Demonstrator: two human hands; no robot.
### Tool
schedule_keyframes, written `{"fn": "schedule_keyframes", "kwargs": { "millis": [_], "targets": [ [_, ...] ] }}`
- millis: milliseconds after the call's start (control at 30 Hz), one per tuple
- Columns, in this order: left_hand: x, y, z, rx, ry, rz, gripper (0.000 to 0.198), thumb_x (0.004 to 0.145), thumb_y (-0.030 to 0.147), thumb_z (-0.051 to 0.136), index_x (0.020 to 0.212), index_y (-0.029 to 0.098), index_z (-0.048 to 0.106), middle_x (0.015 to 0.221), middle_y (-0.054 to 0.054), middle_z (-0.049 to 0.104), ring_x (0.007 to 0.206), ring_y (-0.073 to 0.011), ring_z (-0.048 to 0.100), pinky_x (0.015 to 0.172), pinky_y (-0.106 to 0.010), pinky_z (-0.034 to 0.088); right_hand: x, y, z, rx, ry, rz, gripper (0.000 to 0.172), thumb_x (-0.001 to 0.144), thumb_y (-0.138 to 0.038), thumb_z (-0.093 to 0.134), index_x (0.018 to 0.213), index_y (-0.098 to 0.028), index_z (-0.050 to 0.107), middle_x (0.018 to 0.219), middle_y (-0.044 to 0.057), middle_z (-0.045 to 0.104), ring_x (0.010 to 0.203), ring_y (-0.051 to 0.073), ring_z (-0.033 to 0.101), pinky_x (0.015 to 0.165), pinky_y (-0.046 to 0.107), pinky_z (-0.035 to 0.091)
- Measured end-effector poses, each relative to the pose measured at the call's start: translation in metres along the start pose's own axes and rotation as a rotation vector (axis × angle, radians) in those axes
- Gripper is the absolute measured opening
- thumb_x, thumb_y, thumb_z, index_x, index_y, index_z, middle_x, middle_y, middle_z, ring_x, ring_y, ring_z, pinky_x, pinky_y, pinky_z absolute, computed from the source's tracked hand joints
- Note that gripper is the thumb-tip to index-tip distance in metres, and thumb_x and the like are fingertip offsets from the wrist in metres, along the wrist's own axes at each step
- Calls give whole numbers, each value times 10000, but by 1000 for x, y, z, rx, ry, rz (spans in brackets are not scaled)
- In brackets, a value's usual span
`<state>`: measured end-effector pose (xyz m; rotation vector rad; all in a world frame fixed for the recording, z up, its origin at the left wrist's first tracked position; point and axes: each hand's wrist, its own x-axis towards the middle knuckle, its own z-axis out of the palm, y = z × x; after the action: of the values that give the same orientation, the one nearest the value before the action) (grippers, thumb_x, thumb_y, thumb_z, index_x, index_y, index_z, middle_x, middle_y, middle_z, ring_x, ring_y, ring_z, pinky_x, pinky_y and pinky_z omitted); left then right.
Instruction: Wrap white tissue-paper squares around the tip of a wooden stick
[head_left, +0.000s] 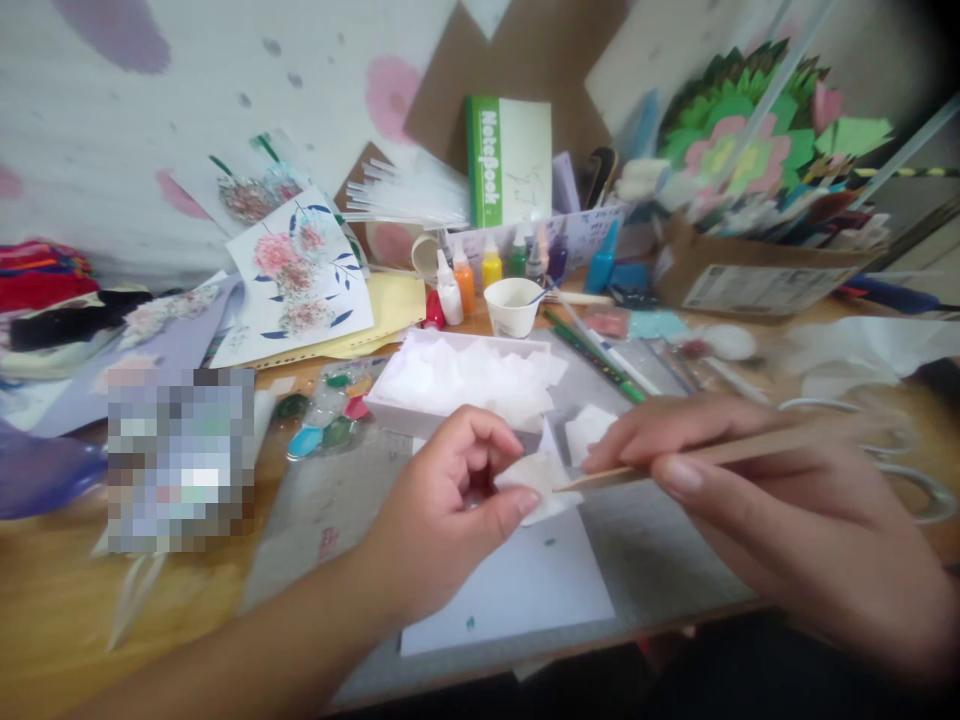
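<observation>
My left hand pinches a small white paper piece between thumb and fingers, just above a white sheet on the grey mat. My right hand grips a thin wooden stick, held nearly level, and its tip touches the paper piece. Behind the hands stands a shallow white box filled with more white paper pieces. Another loose white piece lies by the box.
A paper cup and several small paint bottles stand behind the box. Flower paintings, a green notebook, a cardboard box of paper flowers, pens and a paint palette crowd the wooden desk.
</observation>
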<state>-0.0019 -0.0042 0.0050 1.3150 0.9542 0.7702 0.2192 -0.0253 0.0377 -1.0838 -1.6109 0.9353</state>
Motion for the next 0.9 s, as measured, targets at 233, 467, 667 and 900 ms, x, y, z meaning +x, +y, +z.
{"fn": "schedule_keyframes", "kwargs": {
  "millis": [233,467,667,900],
  "targets": [
    [0,0,1,-26,-9,-2,219,835,229,672,907,226,465,756,35,575,662,-119,518,620,-259,390,1,3,-1,24,30,13,115,875,-384,697,819,-332,784,835,-17,770,766,162,726,649,197,586],
    [0,1,0,-21,-6,-4,216,834,229,677,914,228,477,748,43,555,657,-118,505,619,-259,393,0,0,-1,8,34,25,113,868,-388,704,819,-334,790,841,-2,768,758,186,722,640,239,587],
    [0,0,0,-2,1,13,217,828,246,692,904,229,490,744,37,550,672,-131,517,628,-267,399,0,2,1,7,33,28,141,868,-397,700,792,-316,787,815,1,768,723,171,715,591,215,567],
    [-1,0,0,-3,-15,34,215,841,233,687,902,229,481,768,45,546,666,-110,501,633,-253,389,2,3,1,-17,-6,7,134,893,-340,679,818,-288,778,837,10,771,764,169,726,628,210,577]
  ]
}}
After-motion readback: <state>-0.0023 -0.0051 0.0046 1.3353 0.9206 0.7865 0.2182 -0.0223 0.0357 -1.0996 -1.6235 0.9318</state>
